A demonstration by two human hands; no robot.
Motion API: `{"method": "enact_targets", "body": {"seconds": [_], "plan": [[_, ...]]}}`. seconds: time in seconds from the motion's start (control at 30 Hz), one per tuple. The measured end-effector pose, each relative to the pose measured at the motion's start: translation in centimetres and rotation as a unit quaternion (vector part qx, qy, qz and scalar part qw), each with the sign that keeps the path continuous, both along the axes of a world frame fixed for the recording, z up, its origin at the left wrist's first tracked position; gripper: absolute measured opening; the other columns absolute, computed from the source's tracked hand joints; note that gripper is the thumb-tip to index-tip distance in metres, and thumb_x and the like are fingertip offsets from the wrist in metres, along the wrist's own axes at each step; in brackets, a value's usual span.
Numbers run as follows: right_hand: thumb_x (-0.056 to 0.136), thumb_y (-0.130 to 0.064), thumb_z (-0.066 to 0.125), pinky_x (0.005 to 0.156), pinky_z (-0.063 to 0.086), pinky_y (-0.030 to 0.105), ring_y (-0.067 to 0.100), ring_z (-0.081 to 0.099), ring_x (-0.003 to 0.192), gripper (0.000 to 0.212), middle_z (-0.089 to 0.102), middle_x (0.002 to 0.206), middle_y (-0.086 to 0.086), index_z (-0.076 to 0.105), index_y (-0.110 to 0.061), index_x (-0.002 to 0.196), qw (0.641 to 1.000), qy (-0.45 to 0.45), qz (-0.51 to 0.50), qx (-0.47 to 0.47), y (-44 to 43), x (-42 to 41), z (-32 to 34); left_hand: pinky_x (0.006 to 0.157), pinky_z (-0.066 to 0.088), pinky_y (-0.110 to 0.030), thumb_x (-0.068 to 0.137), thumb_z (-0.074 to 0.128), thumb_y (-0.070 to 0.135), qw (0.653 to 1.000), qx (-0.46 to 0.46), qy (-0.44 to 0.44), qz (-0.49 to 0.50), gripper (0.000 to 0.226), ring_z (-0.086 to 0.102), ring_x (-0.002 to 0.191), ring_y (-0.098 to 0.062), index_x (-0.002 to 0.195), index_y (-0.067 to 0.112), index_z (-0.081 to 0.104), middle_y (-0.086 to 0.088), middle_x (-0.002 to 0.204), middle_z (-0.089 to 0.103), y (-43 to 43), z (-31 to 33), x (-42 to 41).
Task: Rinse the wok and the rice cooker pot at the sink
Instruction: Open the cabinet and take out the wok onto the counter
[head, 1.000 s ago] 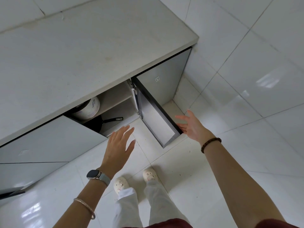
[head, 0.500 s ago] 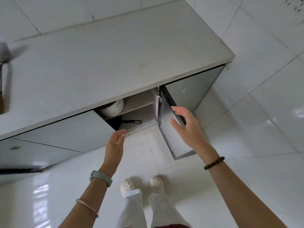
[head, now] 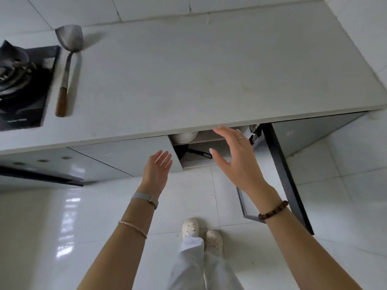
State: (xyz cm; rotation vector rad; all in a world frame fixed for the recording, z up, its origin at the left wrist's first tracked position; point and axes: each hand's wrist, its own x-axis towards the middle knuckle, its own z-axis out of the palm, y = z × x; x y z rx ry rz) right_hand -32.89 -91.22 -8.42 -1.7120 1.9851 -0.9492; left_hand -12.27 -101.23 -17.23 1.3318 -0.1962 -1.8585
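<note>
I've pulled my right hand [head: 236,162] off the cabinet door [head: 280,170]; now at opening, mid-frame. Left hand [head: 158,170] beside it. Both spread, empty. Wok [head: 181,151] lower shelf, rice cooker pot [head: 185,136] above: fetching next.

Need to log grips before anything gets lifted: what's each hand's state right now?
Left hand: open, fingers straight, holding nothing.
Right hand: open, fingers spread, holding nothing.
</note>
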Motion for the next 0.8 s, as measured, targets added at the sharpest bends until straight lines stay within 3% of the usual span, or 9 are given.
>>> {"method": "enact_targets", "body": {"seconds": [0.1, 0.27, 0.8], "plan": [[0.094, -0.032, 0.056, 0.115, 0.028, 0.039, 0.013, 0.036, 0.134, 0.046, 0.046, 0.141, -0.006, 0.045, -0.021, 0.138, 1.0, 0.004, 0.004, 0.003, -2.4, 0.6, 0.0, 0.11, 0.038, -0.04, 0.104, 0.034, 0.019, 0.998, 0.034, 0.037, 0.044, 0.036, 0.047, 0.131, -0.034, 0.133, 0.002, 0.045, -0.018, 0.141, 0.047, -2.8, -1.1, 0.4], [0.094, -0.026, 0.058, 0.114, 0.029, 0.046, 0.008, 0.036, 0.134, 0.046, 0.048, 0.14, -0.002, 0.047, -0.015, 0.137, 1.0, -0.002, 0.005, -0.009, -5.2, 1.3, -0.2, 0.109, 0.038, -0.038, 0.105, 0.032, 0.025, 0.992, 0.074, 0.043, 0.088, 0.043, 0.044, 0.135, -0.03, 0.143, 0.007, 0.04, -0.015, 0.148, 0.042, -6.4, -2.6, 0.5], [0.094, -0.026, 0.057, 0.114, 0.028, 0.042, 0.01, 0.036, 0.135, 0.045, 0.046, 0.142, -0.005, 0.047, -0.019, 0.137, 1.0, 0.007, -0.012, 0.008, -5.1, 1.5, -0.7, 0.112, 0.036, -0.04, 0.104, 0.031, 0.039, 0.964, 0.078, 0.161, 0.198, 0.042, 0.049, 0.131, -0.029, 0.132, 0.014, 0.052, -0.012, 0.139, 0.052, -8.3, -4.2, -1.1]]}}
